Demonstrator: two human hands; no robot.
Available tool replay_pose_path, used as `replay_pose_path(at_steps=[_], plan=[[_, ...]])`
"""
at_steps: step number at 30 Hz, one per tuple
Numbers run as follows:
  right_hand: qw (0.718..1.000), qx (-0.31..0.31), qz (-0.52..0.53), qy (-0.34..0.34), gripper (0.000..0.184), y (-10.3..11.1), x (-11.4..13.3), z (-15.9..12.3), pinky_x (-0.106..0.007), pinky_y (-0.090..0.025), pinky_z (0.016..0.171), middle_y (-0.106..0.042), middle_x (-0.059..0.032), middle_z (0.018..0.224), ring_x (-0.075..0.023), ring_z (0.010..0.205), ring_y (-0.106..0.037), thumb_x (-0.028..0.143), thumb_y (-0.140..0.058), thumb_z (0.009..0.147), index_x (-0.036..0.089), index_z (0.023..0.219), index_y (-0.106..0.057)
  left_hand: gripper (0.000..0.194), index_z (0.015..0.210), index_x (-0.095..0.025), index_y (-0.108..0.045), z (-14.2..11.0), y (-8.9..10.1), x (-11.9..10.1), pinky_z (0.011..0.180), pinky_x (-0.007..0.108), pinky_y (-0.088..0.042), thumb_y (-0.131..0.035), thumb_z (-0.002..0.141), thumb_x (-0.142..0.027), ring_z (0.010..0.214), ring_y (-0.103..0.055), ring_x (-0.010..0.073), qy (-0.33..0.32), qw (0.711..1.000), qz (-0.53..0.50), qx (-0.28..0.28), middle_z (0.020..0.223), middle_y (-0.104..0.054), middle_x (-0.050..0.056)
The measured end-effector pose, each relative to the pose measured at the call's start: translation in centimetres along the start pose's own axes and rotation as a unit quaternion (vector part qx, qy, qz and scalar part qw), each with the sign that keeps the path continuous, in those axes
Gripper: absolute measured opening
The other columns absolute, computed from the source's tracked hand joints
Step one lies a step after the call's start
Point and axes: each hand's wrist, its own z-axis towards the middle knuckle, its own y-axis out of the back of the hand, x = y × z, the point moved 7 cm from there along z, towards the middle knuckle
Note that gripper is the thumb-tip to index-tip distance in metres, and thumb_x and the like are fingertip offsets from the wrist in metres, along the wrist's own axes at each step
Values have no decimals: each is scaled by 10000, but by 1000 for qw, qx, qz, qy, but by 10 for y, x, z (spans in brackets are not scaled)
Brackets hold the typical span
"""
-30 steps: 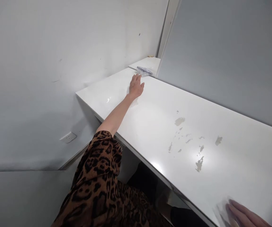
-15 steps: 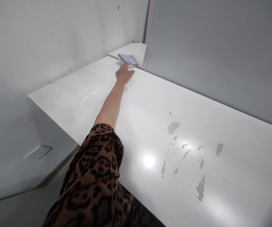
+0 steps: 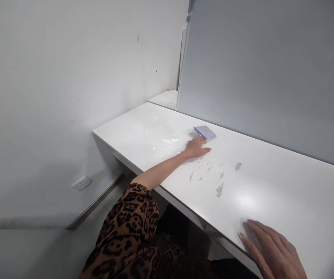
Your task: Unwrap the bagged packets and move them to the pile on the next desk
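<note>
My left hand [image 3: 196, 148] reaches over the white desk [image 3: 295, 193], its fingers closed at the near edge of a flat purple packet [image 3: 205, 131]. The packet looks like something folded inside a clear wrapper. Part of its near edge is hidden by my fingertips. To the left of this hand lies a shiny, see-through plastic sheet or bag [image 3: 167, 137]. My right hand [image 3: 274, 248] hovers at or rests on the desk's front edge, thumb apart from the fingers, holding nothing.
A grey partition [image 3: 265, 77] stands along the desk's back edge, and a white wall [image 3: 68, 69] is on the left. Beyond the partition's end, another white surface [image 3: 167, 99] carries a small yellow item [image 3: 170, 90]. Worn patches [image 3: 219, 190] mark the desktop. A wall socket [image 3: 81, 183] sits low.
My left hand has drawn the purple packet from the far corner, toward me and rightward along the desk. My right hand has come into view at lower right. The view has shifted.
</note>
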Motion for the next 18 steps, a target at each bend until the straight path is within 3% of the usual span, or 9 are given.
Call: replay_pose_path(at_steps=[4,6,8,10,12,14,16,18], plan=[[1000,-16,1,13,355,9,7,14,-451,-532,900,-757,-105,1203,-315,1093,-707,492,-489,1087,244,1302,-625,614,1492,-194,-593,-50,-38,-80,1300,460,-320,-450,1037,-579,1529,-471,272,-84,992,-7,98,1690,-458,97],[1000,-19,25,-3,370,10,5,15,-453,-538,896,-757,-118,1184,-315,1077,-706,505,-470,1095,228,1288,-621,614,1513,-209,-572,-73,-46,-102,1305,464,-305,-432,1041,-576,1537,-461,264,-111,986,2,121,1687,-462,94],[998,-24,59,-21,391,9,1,14,-466,-547,910,-759,-131,1179,-321,1084,-704,523,-459,1094,221,1273,-631,595,1524,-227,-558,-94,-45,-106,1323,494,-261,-444,1037,-548,1573,-408,274,-118,986,39,108,1699,-443,96],[994,-31,95,-42,417,8,-4,11,-488,-552,938,-761,-143,1181,-329,1102,-699,548,-462,1085,220,1260,-649,624,1569,-229,-509,-112,-34,-91,1348,554,-151,-467,1026,-535,1632,-297,312,-90,989,98,64,1746,-361,113],[990,-36,125,-64,444,6,-9,11,-513,-555,963,-762,-151,1182,-340,1119,-694,582,-475,1068,223,1242,-670,751,1653,-209,-386,-128,-17,-59,1346,615,-37,-491,1008,-578,1671,-172,366,-21,987,156,26,1792,-236,146],[985,-33,147,-81,469,5,-12,12,-541,-556,974,-763,-157,1186,-354,1127,-691,618,-490,1044,229,1216,-691,882,1704,-177,-269,-144,1,-16,1331,654,-37,-469,991,-657,1674,-128,411,64,981,180,40,1805,-158,177],[981,-22,167,-95,485,6,-13,16,-566,-554,980,-764,-157,1182,-364,1124,-691,644,-501,1020,236,1182,-707,824,1708,-189,-262,-156,19,22,1324,664,-82,-335,1032,-655,1679,-120,398,114,973,184,73,1811,-144,151],[976,-3,187,-108,480,7,-14,20,-575,-552,992,-766,-152,1170,-364,1116,-695,650,-514,1001,242,1153,-717,708,1702,-223,-291,-162,40,49,1331,646,-72,-249,1074,-547,1682,-142,354,127,966,210,80,1811,-182,107]])
